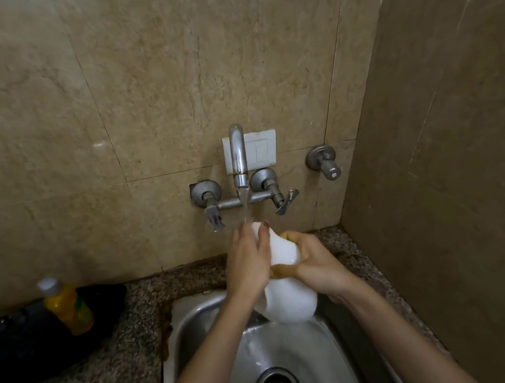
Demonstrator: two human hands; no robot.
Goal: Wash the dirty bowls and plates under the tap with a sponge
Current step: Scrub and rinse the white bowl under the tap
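White bowl (287,299) tilted above sink (199,320), under running tap (237,157). Left hand (249,258): fingers curled over bowl's rim, gripping. Right hand (316,261): fingers wrapped round yellow sponge (288,236), pressing it against bowl. Yellow bottle (66,306) upright on worktop (109,382), left of sink; label too blurred to read.
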